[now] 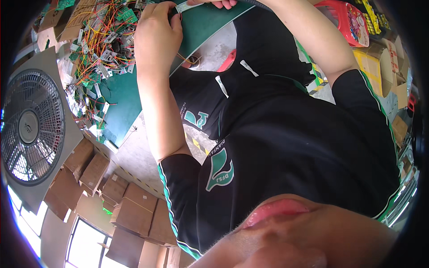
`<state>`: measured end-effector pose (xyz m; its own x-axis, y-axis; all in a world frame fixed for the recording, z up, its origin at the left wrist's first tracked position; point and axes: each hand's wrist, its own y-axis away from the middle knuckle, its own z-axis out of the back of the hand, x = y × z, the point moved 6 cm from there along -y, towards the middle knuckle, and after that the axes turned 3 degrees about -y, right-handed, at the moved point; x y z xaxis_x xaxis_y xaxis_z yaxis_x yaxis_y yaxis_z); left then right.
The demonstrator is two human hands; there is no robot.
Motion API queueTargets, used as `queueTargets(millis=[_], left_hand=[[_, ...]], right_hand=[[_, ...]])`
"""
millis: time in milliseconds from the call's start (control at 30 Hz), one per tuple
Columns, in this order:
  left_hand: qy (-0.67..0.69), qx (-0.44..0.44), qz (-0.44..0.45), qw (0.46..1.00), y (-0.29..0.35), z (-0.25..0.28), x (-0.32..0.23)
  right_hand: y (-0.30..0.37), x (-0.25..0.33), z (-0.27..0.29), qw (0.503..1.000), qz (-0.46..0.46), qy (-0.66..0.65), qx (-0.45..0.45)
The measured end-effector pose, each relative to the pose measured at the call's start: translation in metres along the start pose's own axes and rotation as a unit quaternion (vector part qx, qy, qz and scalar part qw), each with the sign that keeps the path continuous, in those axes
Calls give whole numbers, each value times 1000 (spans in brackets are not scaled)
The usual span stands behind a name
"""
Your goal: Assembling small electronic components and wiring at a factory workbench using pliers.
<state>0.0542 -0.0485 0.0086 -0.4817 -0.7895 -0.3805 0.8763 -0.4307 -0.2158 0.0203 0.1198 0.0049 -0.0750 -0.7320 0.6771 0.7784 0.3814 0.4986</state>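
Head view shows the left hand point(156, 31) with thumb and fingers bent together, apparently pinching one end of a pale flat strip point(183, 6) over the green tabletop point(201, 31), beside a tangled heap of wired circuit boards point(109, 40). The right hand point(223, 3) is cropped by the upper edge; whether it grips the strip, I cannot tell. The current step seems to be handling this single piece; the next move likely calls for steady fingertips.
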Motion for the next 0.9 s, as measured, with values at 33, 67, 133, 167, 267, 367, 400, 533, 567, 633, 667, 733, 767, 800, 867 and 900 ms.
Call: queueTargets(millis=[33,67,133,167,267,367,400,533,567,633,667,733,767,800,867,900], left_hand=[[1,1,-1,1000,0,1,0],[9,0,-22,1000,0,2,-1],[18,-1,-43,999,0,4,-4],[30,4,-35,999,0,4,-5],[35,4,-37,999,-2,3,0],[25,-4,-52,998,-3,3,2],[22,-7,-57,998,-3,3,2],[22,-3,-33,999,0,8,-6],[35,-19,-37,999,2,11,-10],[49,-35,-42,997,3,13,-10],[1,-75,-100,992,5,17,-12],[-46,-114,-159,980,9,24,-14],[-40,-82,-175,980,12,27,-16],[-35,-50,-191,980,13,28,-17],[-52,-26,-211,976,15,29,-16],[-67,-2,-232,970,17,28,-18]], right_hand=[[1,2,0,1000,9,4,16],[2,2,1,1000,8,3,16],[4,3,1,1000,6,-2,21],[4,1,2,1000,5,-3,22],[1,-1,1,999,19,-13,25],[-1,0,3,1000,10,10,28],[-3,1,2,999,7,16,39],[-3,0,1,998,-4,17,53],[-2,0,1,998,-5,16,54],[1,1,3,999,-8,13,36],[3,1,3,999,-10,13,35],[5,4,5,999,-4,21,31],[5,3,6,999,-5,19,30],[5,3,7,999,1,16,36],[4,5,7,999,10,13,43],[5,5,7,999,12,11,51]])
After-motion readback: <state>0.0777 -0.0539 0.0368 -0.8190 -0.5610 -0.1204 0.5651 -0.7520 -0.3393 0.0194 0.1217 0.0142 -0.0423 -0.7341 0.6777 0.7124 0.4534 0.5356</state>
